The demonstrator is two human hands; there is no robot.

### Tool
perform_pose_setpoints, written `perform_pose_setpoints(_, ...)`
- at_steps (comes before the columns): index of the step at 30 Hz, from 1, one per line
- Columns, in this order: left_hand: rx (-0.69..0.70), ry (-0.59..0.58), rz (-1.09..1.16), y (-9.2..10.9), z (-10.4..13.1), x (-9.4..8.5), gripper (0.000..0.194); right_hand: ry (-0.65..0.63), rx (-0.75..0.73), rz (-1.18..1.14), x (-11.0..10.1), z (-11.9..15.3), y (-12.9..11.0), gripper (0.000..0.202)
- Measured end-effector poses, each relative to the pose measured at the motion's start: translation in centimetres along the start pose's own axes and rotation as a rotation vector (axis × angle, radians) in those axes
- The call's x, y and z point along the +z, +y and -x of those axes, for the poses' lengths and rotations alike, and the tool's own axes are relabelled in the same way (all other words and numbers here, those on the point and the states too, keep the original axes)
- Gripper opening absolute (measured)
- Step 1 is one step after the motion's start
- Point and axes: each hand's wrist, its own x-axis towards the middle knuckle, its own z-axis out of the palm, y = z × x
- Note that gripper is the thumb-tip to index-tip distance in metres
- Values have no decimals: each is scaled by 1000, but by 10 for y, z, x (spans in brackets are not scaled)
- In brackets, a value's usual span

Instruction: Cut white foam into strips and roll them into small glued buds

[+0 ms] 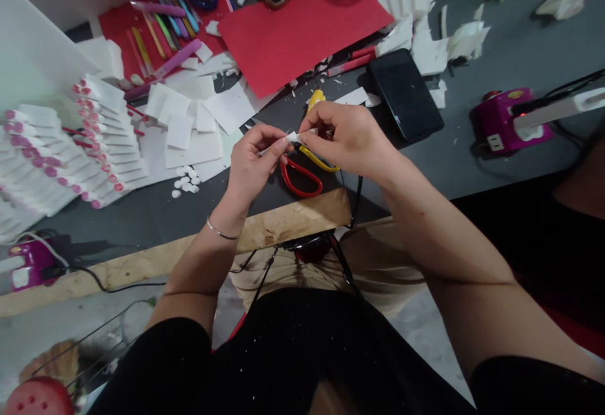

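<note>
Close together over the dark table, my left hand and my right hand pinch a small white paper piece between their fingertips. Directly beneath and behind the hands lie scissors with one red and one yellow handle loop; their blades are partly hidden. To the left sit stacked white paper squares and a little heap of small white pieces. Rows of white folded pieces with pink-red ends stand farther left.
A black phone lies right of my hands. Red sheets and colored pens are at the back. Purple power sockets with cables stand at right and far left. A wooden edge runs along the table's front.
</note>
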Motion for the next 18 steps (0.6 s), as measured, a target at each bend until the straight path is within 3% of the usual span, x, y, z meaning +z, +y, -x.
perform_pose_setpoints(5,17,-26,-78,8,2,1,38,5,28,-7,3,1,-2,3)
perform_pose_setpoints(18,41,73,-214,10,7,5,34,-11,116,-6,14,1,-4,3)
